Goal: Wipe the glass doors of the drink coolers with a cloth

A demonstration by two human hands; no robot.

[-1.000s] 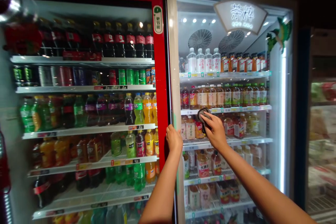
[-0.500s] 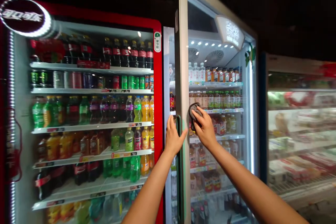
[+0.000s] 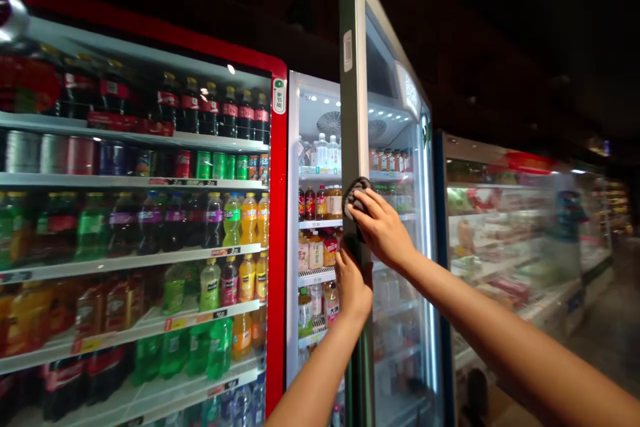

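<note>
The left hand [image 3: 353,283] is wrapped around the edge of the glass door [image 3: 395,227], low down, with its grip closed on the door frame; just above it, the right hand [image 3: 383,227] presses a dark cloth [image 3: 356,190] flat on the same door frame, fingers bent over the cloth; the door stands wide open; behind it are white shelves [image 3: 320,221] full of tea bottles [image 3: 315,250]; to the left is a red fridge [image 3: 278,247] with soda bottles [image 3: 233,217].
</note>
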